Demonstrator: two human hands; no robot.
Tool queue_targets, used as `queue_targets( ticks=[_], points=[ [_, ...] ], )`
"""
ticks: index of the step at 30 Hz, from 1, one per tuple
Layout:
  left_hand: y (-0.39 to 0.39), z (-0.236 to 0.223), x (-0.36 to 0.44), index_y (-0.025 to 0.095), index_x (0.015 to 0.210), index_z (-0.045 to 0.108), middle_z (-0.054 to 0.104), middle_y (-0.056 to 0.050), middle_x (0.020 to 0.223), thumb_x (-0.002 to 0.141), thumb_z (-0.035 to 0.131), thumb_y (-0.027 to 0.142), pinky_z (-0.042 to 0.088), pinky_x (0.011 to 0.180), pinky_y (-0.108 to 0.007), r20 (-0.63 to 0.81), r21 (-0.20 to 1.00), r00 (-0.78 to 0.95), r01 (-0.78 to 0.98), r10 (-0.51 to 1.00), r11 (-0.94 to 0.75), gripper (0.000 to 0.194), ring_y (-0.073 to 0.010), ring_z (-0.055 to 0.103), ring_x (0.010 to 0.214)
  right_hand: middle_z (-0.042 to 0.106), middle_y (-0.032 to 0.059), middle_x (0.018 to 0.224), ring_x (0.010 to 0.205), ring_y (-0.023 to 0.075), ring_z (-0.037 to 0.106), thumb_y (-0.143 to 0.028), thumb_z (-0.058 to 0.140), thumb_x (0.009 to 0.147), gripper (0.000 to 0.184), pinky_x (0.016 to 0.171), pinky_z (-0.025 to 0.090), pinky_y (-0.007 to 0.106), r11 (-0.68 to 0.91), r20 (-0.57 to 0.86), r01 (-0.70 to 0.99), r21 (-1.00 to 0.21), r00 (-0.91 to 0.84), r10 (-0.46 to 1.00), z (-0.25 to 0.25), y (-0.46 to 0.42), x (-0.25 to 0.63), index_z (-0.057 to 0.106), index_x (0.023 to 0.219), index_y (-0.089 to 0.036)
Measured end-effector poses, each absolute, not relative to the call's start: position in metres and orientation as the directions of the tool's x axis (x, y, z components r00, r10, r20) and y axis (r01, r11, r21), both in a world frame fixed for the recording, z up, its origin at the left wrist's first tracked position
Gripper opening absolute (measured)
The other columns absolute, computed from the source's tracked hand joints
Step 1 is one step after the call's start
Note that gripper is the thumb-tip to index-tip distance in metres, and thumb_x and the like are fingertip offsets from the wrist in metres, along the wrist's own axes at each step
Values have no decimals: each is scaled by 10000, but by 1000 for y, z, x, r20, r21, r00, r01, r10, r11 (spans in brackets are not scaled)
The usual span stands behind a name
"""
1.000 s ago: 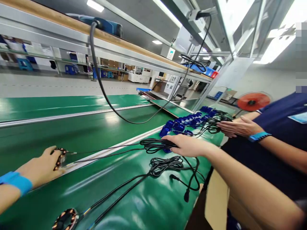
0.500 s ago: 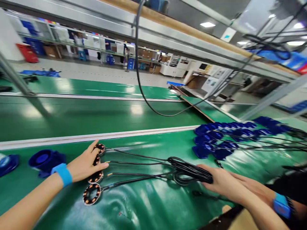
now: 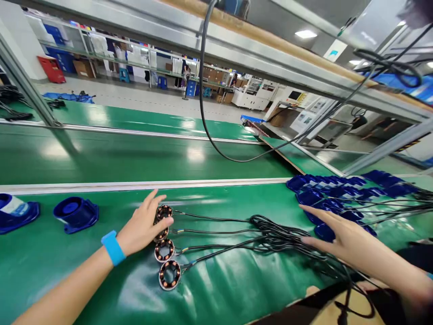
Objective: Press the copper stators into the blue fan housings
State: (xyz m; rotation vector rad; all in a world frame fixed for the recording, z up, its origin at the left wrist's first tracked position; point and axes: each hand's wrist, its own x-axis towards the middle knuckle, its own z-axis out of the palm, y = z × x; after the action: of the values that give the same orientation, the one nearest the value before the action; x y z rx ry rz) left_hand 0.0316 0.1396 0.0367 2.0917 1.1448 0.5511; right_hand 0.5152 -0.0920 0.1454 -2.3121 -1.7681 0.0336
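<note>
Several round copper-wound coil rings point(image 3: 164, 250) lie in a short row on the green bench mat point(image 3: 101, 280), each trailing a black cable. My left hand point(image 3: 144, 225), with a blue wrist strap, rests on the upper rings, fingers spread and thumb touching one. The cables run right into a loose black bundle point(image 3: 280, 237). My right hand point(image 3: 334, 232) lies flat and open over the right end of that bundle, beside a cluster of blue plastic housings point(image 3: 324, 194).
Two blue housings point(image 3: 75, 213) sit at the left of the mat. A green conveyor belt point(image 3: 135, 158) runs behind a white rail point(image 3: 101, 186). A thick black hose point(image 3: 216, 144) hangs from the overhead frame. A cardboard box edge point(image 3: 324, 307) shows at the lower right.
The view swung left. My left hand slid the coil rings together into a row. My right hand let go of the cable bundle and now lies open over it.
</note>
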Motion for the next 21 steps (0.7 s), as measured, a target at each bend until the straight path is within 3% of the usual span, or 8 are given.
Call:
queue_targets(
  ticks=[3, 5, 7, 10, 12, 15, 18, 21],
  points=[
    [181, 67, 57, 177, 1610, 227, 159, -167, 1711, 825, 498, 836, 84, 1310, -560, 220, 906, 374, 264, 901, -331, 1060, -329, 143, 1596, 659, 146, 1352, 1235, 356, 635, -618, 681, 857, 558, 1082, 482, 511, -105, 213, 956, -273, 166, 963, 184, -34, 459, 631, 1355, -372],
    [213, 98, 93, 137, 1628, 104, 59, -189, 1720, 862, 424, 837, 42, 1314, -535, 306, 920, 310, 148, 900, -363, 1086, -315, 74, 1608, 666, 111, 1349, 1241, 320, 632, -602, 637, 892, 530, 1111, 468, 501, 31, 331, 922, -386, 107, 937, 210, 11, 425, 651, 1314, -283],
    [236, 133, 137, 131, 1618, 115, 43, -198, 1720, 897, 410, 802, 46, 1314, -514, 390, 907, 280, 50, 877, -419, 1028, -310, 44, 1611, 686, 99, 1310, 1231, 273, 633, -594, 607, 918, 514, 1119, 458, 458, 186, 460, 812, -553, 112, 881, 234, 57, 394, 662, 1275, -229],
    [243, 178, 193, 168, 1509, 359, 409, -218, 1587, 928, 458, 733, 283, 1254, -474, 476, 879, 281, -124, 833, -461, 816, -314, 366, 1509, 703, 102, 1257, 1208, 220, 641, -629, 568, 941, 530, 1102, 460, 376, 384, 517, 459, -801, 207, 831, 262, 120, 356, 669, 1215, -186],
    [231, 197, 208, 172, 1266, 563, 677, -176, 1210, 938, 455, 715, 484, 1064, -407, 509, 859, 302, -228, 806, -458, 644, -271, 640, 1185, 702, 101, 1244, 1187, 201, 649, -660, 578, 926, 552, 1047, 492, 328, 417, 456, 190, -889, 268, 849, 276, 152, 336, 662, 1187, -182],
    [197, 214, 195, 191, 902, 590, 607, -46, 744, 934, 469, 702, 512, 693, -278, 527, 837, 307, -349, 792, -421, 526, -165, 618, 727, 678, 90, 1270, 1188, 204, 642, -717, 549, 914, 572, 913, 569, 309, 380, 333, -130, -916, 281, 900, 295, 182, 313, 643, 1151, -205],
    [152, 222, 157, 205, 852, 553, 542, -13, 672, 941, 494, 664, 398, 512, -219, 514, 826, 304, -427, 802, -368, 472, -128, 524, 611, 660, 108, 1253, 1169, 215, 639, -773, 442, 930, 630, 853, 617, 342, 351, 285, -327, -877, 234, 930, 318, 197, 297, 610, 1129, -200],
    [103, 210, 126, 200, 801, 567, 565, -28, 662, 944, 524, 642, 415, 494, -217, 473, 846, 378, -447, 796, -291, 467, -132, 542, 609, 664, 123, 1130, 1092, 208, 656, -794, 320, 951, 683, 850, 629, 347, 362, 307, -473, -803, 192, 932, 344, 204, 279, 573, 1090, -175]
  ],
)
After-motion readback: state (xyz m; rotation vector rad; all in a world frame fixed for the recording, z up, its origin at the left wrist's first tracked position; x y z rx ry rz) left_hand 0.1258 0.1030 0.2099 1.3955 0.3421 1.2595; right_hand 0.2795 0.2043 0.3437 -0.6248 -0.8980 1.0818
